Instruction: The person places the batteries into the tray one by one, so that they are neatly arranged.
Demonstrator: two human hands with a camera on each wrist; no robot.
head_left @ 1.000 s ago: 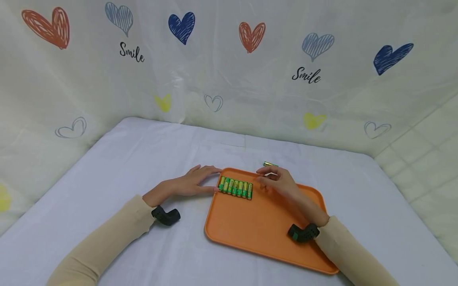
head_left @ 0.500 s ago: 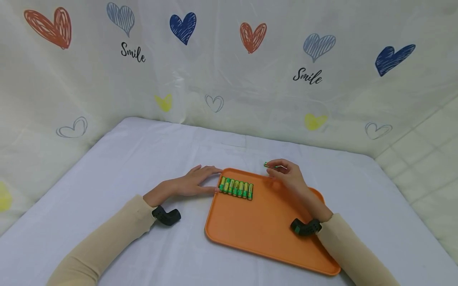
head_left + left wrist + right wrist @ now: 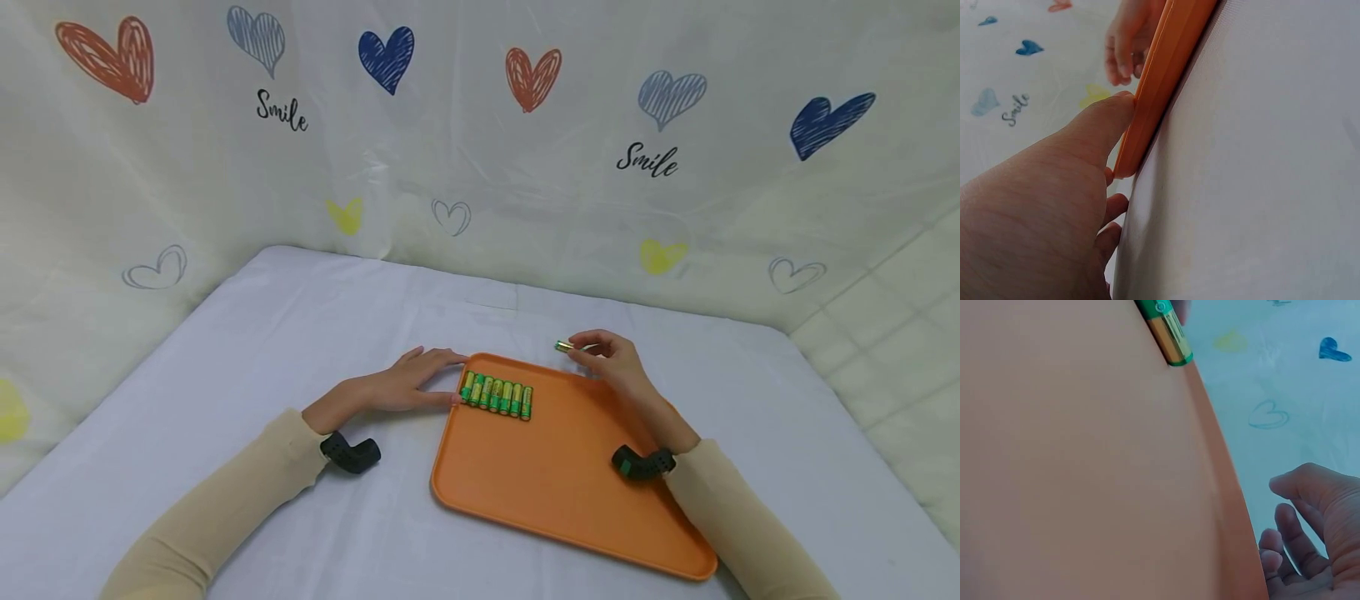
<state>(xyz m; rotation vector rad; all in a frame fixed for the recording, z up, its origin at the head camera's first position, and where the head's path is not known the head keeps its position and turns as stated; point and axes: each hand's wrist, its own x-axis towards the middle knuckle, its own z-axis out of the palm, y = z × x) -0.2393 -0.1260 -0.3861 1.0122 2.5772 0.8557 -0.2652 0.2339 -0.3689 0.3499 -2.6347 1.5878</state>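
My left hand (image 3: 405,382) rests at the back left corner of an orange tray (image 3: 525,475), fingers stretched out, with the thumb (image 3: 1125,103) against the rim in the left wrist view. Just beyond the tray's back rim lies a single green and gold battery (image 3: 564,346). My right hand (image 3: 609,358) reaches over that rim, thumb and index fingertips right at the battery's right part. In the right wrist view the right hand (image 3: 1319,531) shows a gap between thumb and fingers, with no battery visible there. Several batteries (image 3: 497,396) stand side by side in a row in the tray's back left corner.
A white cloth covers the table (image 3: 360,533) around the tray. Behind it hangs a pale curtain (image 3: 480,150) printed with hearts. The end battery (image 3: 1169,337) of the row shows at the top of the right wrist view.
My right hand has moved back and to the right from above the tray, bringing its fingertips to the single battery. My left hand, the tray and the row of batteries stay put.
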